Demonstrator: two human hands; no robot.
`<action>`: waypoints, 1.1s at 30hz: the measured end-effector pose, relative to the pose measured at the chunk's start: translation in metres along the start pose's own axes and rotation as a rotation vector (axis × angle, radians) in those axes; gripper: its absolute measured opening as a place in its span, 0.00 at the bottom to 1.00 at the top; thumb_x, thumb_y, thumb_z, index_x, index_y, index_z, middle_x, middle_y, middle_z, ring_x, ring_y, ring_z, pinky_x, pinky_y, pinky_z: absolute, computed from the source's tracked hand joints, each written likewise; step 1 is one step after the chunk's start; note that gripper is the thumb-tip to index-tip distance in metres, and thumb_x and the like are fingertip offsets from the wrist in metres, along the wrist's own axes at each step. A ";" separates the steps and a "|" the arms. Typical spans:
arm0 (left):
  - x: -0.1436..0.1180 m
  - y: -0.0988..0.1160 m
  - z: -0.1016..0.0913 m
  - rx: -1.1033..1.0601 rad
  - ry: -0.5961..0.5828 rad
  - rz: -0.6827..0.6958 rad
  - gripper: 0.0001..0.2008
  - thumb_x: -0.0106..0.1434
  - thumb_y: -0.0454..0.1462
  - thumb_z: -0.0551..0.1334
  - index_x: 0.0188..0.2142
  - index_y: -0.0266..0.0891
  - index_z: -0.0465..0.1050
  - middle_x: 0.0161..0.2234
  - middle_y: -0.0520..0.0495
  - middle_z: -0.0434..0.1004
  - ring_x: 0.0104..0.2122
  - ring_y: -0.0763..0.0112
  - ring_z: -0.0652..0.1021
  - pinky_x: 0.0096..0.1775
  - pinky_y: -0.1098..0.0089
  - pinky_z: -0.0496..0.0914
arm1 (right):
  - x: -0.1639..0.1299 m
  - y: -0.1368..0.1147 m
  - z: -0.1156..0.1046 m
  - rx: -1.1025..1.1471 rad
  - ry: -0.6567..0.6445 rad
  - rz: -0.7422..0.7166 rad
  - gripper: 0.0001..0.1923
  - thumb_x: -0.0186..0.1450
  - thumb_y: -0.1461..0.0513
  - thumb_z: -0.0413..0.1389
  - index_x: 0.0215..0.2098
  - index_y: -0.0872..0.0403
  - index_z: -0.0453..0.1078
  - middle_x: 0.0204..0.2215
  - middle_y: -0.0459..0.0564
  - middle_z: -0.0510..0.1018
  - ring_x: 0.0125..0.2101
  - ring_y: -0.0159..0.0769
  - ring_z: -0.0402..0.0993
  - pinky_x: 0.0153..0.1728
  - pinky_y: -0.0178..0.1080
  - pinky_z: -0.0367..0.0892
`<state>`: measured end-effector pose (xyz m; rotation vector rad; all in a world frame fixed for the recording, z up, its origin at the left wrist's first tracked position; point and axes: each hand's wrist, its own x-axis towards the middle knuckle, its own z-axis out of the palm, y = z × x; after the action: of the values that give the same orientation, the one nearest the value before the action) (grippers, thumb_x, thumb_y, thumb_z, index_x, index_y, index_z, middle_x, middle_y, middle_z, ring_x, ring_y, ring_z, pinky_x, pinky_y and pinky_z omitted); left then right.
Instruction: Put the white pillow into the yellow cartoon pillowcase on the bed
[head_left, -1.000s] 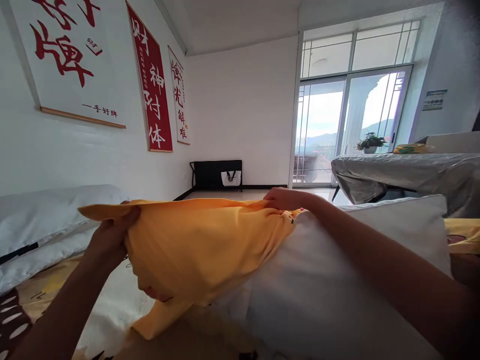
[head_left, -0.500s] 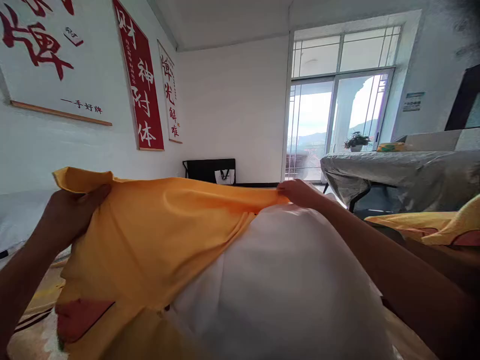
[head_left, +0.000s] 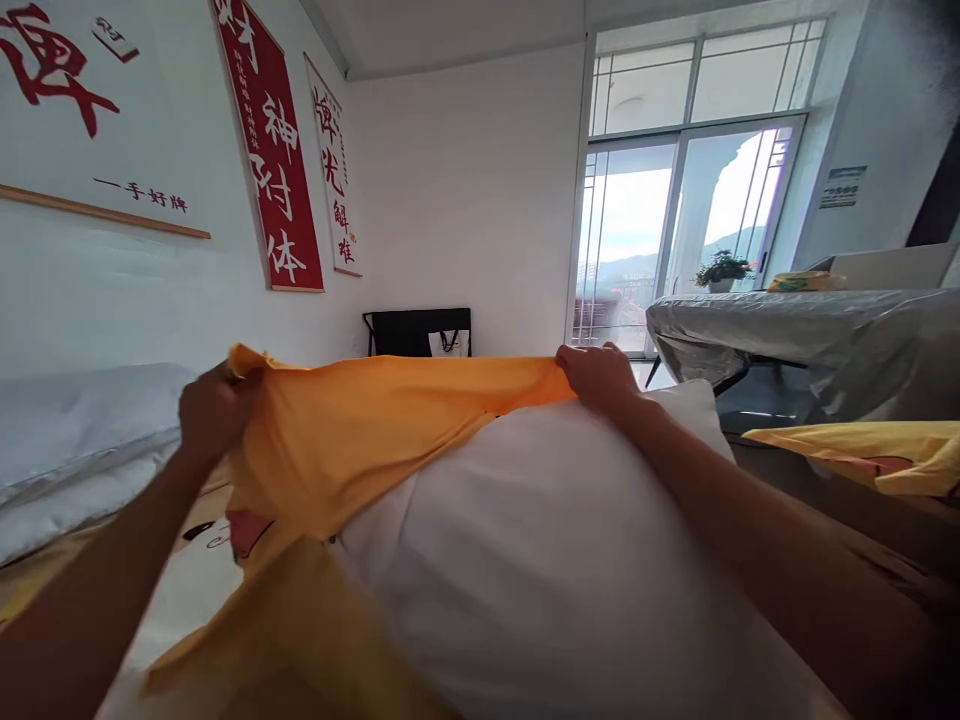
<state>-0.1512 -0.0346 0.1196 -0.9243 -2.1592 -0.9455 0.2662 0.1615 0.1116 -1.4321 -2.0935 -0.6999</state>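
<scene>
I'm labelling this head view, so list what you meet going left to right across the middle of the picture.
Left hand gripping the cloth edge → yellow pillowcase stretched between the hands → right hand gripping the other edge, above the white pillow → covered table → second yellow cloth at far right.

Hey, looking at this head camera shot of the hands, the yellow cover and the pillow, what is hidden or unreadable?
- White pillow: far end hidden under the yellow cover; near end cut off by the bottom edge.
- Left hand: fingertips buried in the cover's folds.
- Right hand: fingertips hidden behind the cover's edge.
- Print on the cover: mostly folded under.
- Wall notice: too small to read.
- White scroll: cut off by the frame.
</scene>
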 end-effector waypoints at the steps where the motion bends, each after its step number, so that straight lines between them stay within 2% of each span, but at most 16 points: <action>1: -0.013 0.014 0.010 0.008 0.068 0.048 0.24 0.64 0.46 0.52 0.53 0.32 0.65 0.47 0.35 0.73 0.47 0.50 0.73 0.43 0.53 0.68 | -0.004 -0.006 0.007 -0.010 -0.003 -0.029 0.15 0.68 0.62 0.43 0.46 0.57 0.70 0.38 0.57 0.78 0.41 0.44 0.71 0.44 0.44 0.58; 3: -0.052 0.040 0.030 -0.063 0.201 0.290 0.28 0.66 0.42 0.50 0.62 0.31 0.50 0.58 0.30 0.61 0.58 0.50 0.63 0.52 0.50 0.61 | -0.024 -0.023 0.027 0.074 -0.036 -0.127 0.17 0.69 0.60 0.45 0.52 0.56 0.67 0.46 0.57 0.75 0.48 0.44 0.69 0.48 0.45 0.58; 4: -0.077 0.050 0.041 -0.141 0.159 0.490 0.26 0.67 0.41 0.49 0.62 0.31 0.50 0.59 0.31 0.60 0.59 0.54 0.63 0.55 0.53 0.59 | -0.039 -0.033 0.038 0.151 -0.076 -0.207 0.19 0.69 0.58 0.45 0.55 0.55 0.64 0.50 0.56 0.73 0.50 0.43 0.68 0.49 0.44 0.58; 5: -0.102 0.058 0.052 -0.205 0.010 0.730 0.23 0.68 0.40 0.47 0.60 0.35 0.54 0.59 0.35 0.62 0.59 0.58 0.62 0.57 0.56 0.56 | -0.058 -0.044 0.050 0.257 -0.130 -0.307 0.21 0.69 0.56 0.44 0.57 0.54 0.62 0.54 0.55 0.71 0.52 0.42 0.67 0.51 0.44 0.59; 6: -0.127 0.063 0.063 -0.226 -0.214 0.948 0.21 0.69 0.40 0.46 0.60 0.42 0.56 0.61 0.41 0.61 0.61 0.61 0.61 0.58 0.58 0.54 | -0.078 -0.054 0.061 0.343 -0.200 -0.415 0.22 0.70 0.54 0.43 0.60 0.51 0.60 0.56 0.54 0.69 0.53 0.41 0.66 0.51 0.45 0.59; 7: -0.150 0.065 0.075 -0.254 -0.424 1.120 0.20 0.69 0.42 0.46 0.60 0.48 0.57 0.62 0.46 0.60 0.61 0.63 0.61 0.58 0.59 0.54 | -0.099 -0.064 0.070 0.386 -0.249 -0.521 0.24 0.69 0.53 0.44 0.61 0.50 0.58 0.57 0.54 0.67 0.55 0.42 0.65 0.53 0.47 0.59; 8: -0.169 0.065 0.086 -0.276 -0.601 1.192 0.21 0.69 0.44 0.46 0.60 0.51 0.56 0.62 0.49 0.60 0.61 0.65 0.62 0.58 0.61 0.55 | -0.119 -0.072 0.077 0.390 -0.260 -0.584 0.26 0.69 0.53 0.45 0.62 0.51 0.57 0.59 0.56 0.64 0.57 0.45 0.61 0.54 0.49 0.57; 10: -0.194 0.060 0.105 -0.326 -0.788 1.178 0.23 0.68 0.46 0.47 0.62 0.53 0.52 0.63 0.51 0.57 0.62 0.65 0.60 0.59 0.60 0.54 | -0.154 -0.082 0.083 0.361 -0.237 -0.619 0.28 0.68 0.53 0.47 0.64 0.53 0.55 0.61 0.61 0.59 0.60 0.49 0.56 0.56 0.52 0.55; 13: -0.200 0.052 0.117 -0.415 -0.858 1.057 0.25 0.67 0.47 0.49 0.63 0.53 0.50 0.64 0.50 0.54 0.63 0.65 0.58 0.60 0.58 0.51 | -0.188 -0.084 0.078 0.314 -0.147 -0.687 0.33 0.65 0.49 0.50 0.65 0.51 0.52 0.63 0.59 0.56 0.62 0.52 0.50 0.57 0.54 0.53; 15: -0.195 0.049 0.113 -0.461 -0.890 1.037 0.25 0.67 0.46 0.51 0.62 0.52 0.52 0.64 0.49 0.55 0.62 0.65 0.58 0.60 0.59 0.51 | -0.207 -0.082 0.074 0.246 -0.032 -0.739 0.32 0.64 0.51 0.51 0.64 0.49 0.52 0.63 0.57 0.57 0.62 0.53 0.50 0.57 0.56 0.51; 17: -0.190 0.048 0.105 -0.477 -0.886 1.038 0.23 0.66 0.44 0.53 0.60 0.50 0.56 0.62 0.48 0.59 0.60 0.64 0.61 0.59 0.59 0.52 | -0.226 -0.080 0.075 0.130 0.102 -0.694 0.28 0.65 0.59 0.51 0.63 0.48 0.54 0.61 0.57 0.61 0.60 0.53 0.54 0.56 0.57 0.49; 21: -0.190 0.057 0.085 -0.390 -0.793 1.052 0.12 0.62 0.41 0.56 0.44 0.40 0.69 0.45 0.44 0.73 0.47 0.61 0.71 0.52 0.58 0.59 | -0.248 -0.078 0.086 -0.031 0.254 -0.594 0.27 0.64 0.69 0.46 0.61 0.48 0.59 0.55 0.60 0.68 0.54 0.54 0.63 0.51 0.59 0.52; 24: -0.199 0.071 0.072 -0.246 -0.786 1.158 0.11 0.60 0.43 0.56 0.31 0.38 0.70 0.33 0.45 0.75 0.40 0.60 0.73 0.49 0.54 0.61 | -0.235 -0.075 0.092 -0.024 0.305 -0.669 0.23 0.66 0.68 0.46 0.58 0.49 0.62 0.44 0.57 0.75 0.43 0.45 0.70 0.46 0.50 0.58; 26: -0.210 0.083 0.064 -0.164 -0.829 1.234 0.12 0.58 0.44 0.57 0.29 0.37 0.70 0.31 0.44 0.76 0.37 0.59 0.74 0.49 0.54 0.61 | -0.213 -0.074 0.088 0.011 0.244 -0.719 0.21 0.66 0.67 0.48 0.57 0.50 0.63 0.36 0.52 0.76 0.35 0.39 0.70 0.41 0.44 0.61; 28: -0.222 0.096 0.056 -0.114 -0.863 1.259 0.11 0.57 0.42 0.58 0.31 0.36 0.72 0.32 0.41 0.77 0.37 0.58 0.75 0.47 0.54 0.62 | -0.184 -0.076 0.078 0.046 0.153 -0.737 0.21 0.66 0.66 0.51 0.56 0.50 0.64 0.34 0.50 0.75 0.33 0.37 0.69 0.39 0.42 0.62; 33: -0.240 0.130 0.042 -0.251 -0.747 1.030 0.13 0.59 0.33 0.51 0.40 0.33 0.71 0.39 0.36 0.76 0.41 0.54 0.73 0.46 0.53 0.63 | -0.111 -0.098 0.033 0.129 -0.047 -0.765 0.18 0.67 0.64 0.51 0.54 0.44 0.66 0.38 0.50 0.74 0.40 0.39 0.68 0.40 0.39 0.61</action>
<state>0.0789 -0.0207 -0.0328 -2.4638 -1.6206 -0.3394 0.2056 0.0776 0.0009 -0.5460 -2.6695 -0.7798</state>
